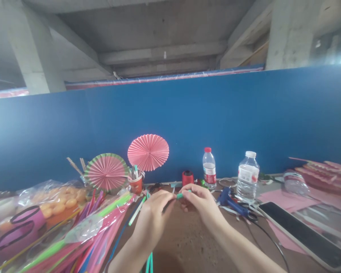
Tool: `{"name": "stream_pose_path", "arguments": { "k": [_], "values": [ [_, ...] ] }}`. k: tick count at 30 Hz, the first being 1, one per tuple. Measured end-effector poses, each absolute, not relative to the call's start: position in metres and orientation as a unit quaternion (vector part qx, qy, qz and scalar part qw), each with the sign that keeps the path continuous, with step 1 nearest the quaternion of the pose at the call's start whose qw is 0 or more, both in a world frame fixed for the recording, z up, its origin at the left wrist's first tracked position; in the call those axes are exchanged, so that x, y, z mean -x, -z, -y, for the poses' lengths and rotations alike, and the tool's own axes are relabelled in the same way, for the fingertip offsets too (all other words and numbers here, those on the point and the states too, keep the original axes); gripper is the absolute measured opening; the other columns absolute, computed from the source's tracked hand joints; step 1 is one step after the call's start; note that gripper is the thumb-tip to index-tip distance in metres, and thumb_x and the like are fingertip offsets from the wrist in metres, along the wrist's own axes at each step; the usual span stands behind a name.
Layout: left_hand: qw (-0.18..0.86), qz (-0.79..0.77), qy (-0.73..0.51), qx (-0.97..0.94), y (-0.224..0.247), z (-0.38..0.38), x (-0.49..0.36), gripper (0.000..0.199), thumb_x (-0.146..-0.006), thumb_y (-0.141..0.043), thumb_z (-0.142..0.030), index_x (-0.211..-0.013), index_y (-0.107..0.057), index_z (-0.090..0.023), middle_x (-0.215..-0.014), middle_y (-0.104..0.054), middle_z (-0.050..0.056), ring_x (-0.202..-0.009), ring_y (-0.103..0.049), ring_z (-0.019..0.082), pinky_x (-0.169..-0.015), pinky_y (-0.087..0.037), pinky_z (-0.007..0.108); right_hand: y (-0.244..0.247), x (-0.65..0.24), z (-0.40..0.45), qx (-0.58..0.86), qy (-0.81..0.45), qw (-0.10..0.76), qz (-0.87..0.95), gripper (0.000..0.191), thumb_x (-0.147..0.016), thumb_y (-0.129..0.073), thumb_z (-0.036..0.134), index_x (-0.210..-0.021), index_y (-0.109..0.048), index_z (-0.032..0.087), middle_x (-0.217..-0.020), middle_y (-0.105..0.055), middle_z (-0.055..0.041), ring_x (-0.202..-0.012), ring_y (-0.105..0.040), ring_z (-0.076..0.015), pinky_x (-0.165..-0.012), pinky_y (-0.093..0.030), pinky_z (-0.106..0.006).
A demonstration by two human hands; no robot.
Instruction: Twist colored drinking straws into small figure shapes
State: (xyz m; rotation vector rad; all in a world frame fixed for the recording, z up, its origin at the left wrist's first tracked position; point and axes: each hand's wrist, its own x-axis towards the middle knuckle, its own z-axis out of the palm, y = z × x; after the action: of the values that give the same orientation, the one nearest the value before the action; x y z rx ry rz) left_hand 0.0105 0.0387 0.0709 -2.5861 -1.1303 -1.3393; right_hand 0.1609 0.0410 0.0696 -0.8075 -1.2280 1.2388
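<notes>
Near the middle of the brown table [187,242], my left hand [156,212] and my right hand [200,201] meet in front of me. Between their fingertips is a small green piece [183,195], pinched from both sides. Its exact shape is hard to make out. Green strips [149,261] lie under and beside my left wrist. Just behind my hands stands a red round object [187,177].
Bagged colourful stems [85,231] and orange balls [59,199] lie left. Pink paper fans [148,152] and an orange cup [135,185] stand behind. Rightward are two bottles [209,170], a blue glue gun [233,203], its cable and a phone [304,235].
</notes>
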Motion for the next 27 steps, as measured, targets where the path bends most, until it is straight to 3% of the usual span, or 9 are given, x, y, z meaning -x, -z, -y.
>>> {"name": "stream_pose_path", "arguments": {
  "k": [6,16,22,27],
  "values": [
    [0.098,0.328,0.369,0.864,-0.068,-0.041,-0.004,0.018,-0.084,-0.041,-0.016,-0.09,-0.058,-0.019,-0.081,-0.059,0.004,-0.075,-0.055,0.016,-0.069,-0.042,0.028,-0.07,-0.164,-0.043,0.388,-0.489,0.535,0.57,0.007,-0.064,-0.058,0.02,-0.067,-0.057,0.014,-0.047,-0.055,0.0039,-0.043,-0.05,-0.0085,-0.045,-0.039,-0.019],
    [0.142,0.336,0.337,0.868,-0.067,-0.042,-0.005,0.018,-0.084,-0.039,-0.016,-0.094,-0.054,-0.018,-0.083,-0.062,0.006,-0.076,-0.058,0.015,-0.068,-0.047,0.027,-0.071,-0.163,-0.041,0.444,-0.369,0.532,0.62,0.007,-0.06,-0.051,0.014,-0.06,-0.057,0.015,-0.045,-0.055,0.0034,-0.043,-0.05,-0.0098,-0.046,-0.039,-0.02],
    [0.3,0.273,0.306,0.861,-0.059,-0.042,-0.001,0.021,-0.082,-0.042,-0.01,-0.099,-0.054,-0.014,-0.088,-0.063,0.009,-0.083,-0.06,0.019,-0.075,-0.048,0.033,-0.073,-0.161,-0.038,0.465,-0.409,0.524,0.585,0.009,-0.059,-0.048,0.014,-0.059,-0.056,0.015,-0.041,-0.055,0.0029,-0.04,-0.051,-0.0105,-0.043,-0.039,-0.02],
    [0.334,0.258,0.309,0.852,-0.055,-0.046,0.001,0.015,-0.082,-0.044,-0.011,-0.089,-0.057,-0.014,-0.083,-0.063,0.007,-0.079,-0.06,0.018,-0.074,-0.049,0.031,-0.069,-0.16,-0.041,0.447,-0.449,0.513,0.579,0.007,-0.061,-0.05,0.016,-0.063,-0.056,0.016,-0.04,-0.053,0.0039,-0.041,-0.051,-0.0106,-0.045,-0.04,-0.021]
  ]
}}
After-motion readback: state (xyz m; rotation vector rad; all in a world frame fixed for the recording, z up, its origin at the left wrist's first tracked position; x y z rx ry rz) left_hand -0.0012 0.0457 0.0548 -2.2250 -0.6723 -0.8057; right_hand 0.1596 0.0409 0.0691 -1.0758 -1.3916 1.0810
